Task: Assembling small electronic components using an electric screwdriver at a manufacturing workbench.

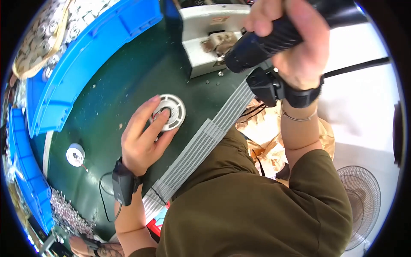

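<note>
Left fingers (144, 115) on disc (177, 110), white, round, slotted

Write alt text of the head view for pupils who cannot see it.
A person's left hand touches a round white slotted disc on a green worktop; the right hand grips a ribbed black cylindrical tool. Blue plastic bins stand at left.

Right-side glare, strong fisheye distortion.
</note>
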Demonstrator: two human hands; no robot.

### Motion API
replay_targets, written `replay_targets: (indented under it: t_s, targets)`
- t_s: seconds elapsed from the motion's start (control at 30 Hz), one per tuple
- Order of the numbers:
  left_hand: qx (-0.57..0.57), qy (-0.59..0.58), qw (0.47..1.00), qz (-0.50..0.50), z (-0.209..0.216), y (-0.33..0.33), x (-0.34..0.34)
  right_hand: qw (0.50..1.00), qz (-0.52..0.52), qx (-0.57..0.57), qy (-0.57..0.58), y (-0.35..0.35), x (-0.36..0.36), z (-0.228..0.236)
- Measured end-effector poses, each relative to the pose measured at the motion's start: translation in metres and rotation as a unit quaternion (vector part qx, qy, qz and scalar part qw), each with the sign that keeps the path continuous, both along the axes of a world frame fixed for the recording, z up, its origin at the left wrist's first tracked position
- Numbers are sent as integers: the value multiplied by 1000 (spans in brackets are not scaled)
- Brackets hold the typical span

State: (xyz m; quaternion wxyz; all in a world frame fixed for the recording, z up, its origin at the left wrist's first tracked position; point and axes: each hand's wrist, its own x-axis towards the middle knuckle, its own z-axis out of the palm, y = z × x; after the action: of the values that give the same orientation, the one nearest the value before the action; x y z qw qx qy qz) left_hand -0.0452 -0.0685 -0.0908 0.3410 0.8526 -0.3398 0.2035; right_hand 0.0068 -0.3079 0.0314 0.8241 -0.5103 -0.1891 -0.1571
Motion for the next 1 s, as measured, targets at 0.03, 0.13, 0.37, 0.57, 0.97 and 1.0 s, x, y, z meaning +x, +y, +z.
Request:
replay_targets:
  t_s: [0.03, 0.13, 0.37, 0.57, 0.97, 1.0]
  targets:
    - [-9, -3, 1000, -7, 0, 0, 2, 1000, 14, 2, -5, 11, -5, 7]
    - [-24, -6, 1000, 1, 0, 0, 1, 997, 74, -2, -22, 33, -6, 9]
    - [-38, -1, 999, 3, 3, -3, 0, 947, 154, -106, -263, 59, 28, -1]
    - [-44, -2, 999, -3, 1, 0, -2, 942, 147, -121, -277, 65, 26, -5]
    - [-53, 11, 999, -6, 1, -1, -1, 988, 87, -122, 29, 68, -4, 0]
    - [-48, 2, 999, -6, 1, -1, 0, 988, 88, -123, 30, 69, -3, -2]
